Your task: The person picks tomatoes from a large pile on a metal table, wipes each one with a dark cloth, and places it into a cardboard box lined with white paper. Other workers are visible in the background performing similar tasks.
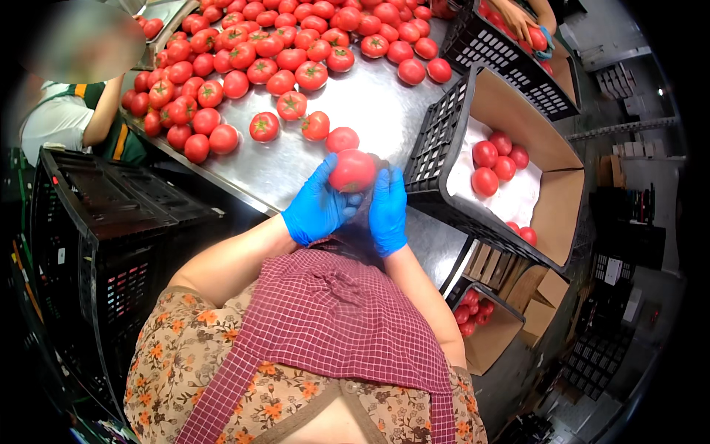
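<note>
Both my hands wear blue gloves and are raised over the near edge of a metal table [377, 100]. My left hand [319, 205] is closed around the lower left of a large red tomato [352, 170]. On the tomato's right side is my right hand [388, 208], with a small dark cloth-like thing [379, 162] at its fingertips; whether this hand also grips the tomato I cannot tell. Just beyond lies another tomato [342, 139]. To the right a black plastic crate [438, 133], lined with cardboard and white paper, holds several tomatoes [485, 154].
Many loose tomatoes [260, 44] cover the table's far and left parts. At upper right, another person's hands [521, 25] hold a tomato over a second crate [505, 61]. A co-worker [69, 116] stands at left, behind stacked black crates [105, 194]. A lower crate [493, 338] holds tomatoes.
</note>
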Tool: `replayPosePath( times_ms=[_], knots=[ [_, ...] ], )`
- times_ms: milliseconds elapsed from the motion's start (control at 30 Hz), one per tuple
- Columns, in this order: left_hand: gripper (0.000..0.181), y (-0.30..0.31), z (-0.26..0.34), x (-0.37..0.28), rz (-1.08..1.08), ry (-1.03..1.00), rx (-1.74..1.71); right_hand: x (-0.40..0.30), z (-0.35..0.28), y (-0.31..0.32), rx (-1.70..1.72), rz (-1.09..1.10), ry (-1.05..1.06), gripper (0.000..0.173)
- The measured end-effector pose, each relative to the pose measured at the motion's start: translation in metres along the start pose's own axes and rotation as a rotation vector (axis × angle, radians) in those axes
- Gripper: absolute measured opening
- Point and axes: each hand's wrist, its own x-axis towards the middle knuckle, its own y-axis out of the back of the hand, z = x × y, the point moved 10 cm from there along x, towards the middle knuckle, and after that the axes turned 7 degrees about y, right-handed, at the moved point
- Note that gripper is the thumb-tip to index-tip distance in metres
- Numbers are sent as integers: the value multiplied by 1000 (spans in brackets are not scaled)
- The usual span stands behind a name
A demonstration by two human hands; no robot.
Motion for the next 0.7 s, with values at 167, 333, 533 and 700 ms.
replayPosePath(
  times_ms=[167, 333, 533, 700],
  knots=[
    [78, -8, 1, 2, 3, 38, -98, -4, -6, -8, 72, -58, -87, 34],
    [81, -10, 8, 4, 7, -33, -16, -4, -11, -8, -237, -81, 20, 38],
    [67, 41, 23, 15, 237, -194, 242, -6, -3, -26, -698, -286, 65, 37],
    [63, 32, 53, -6, 373, -321, 672, -14, 7, -40, -603, -411, -25, 33]
  ],
)
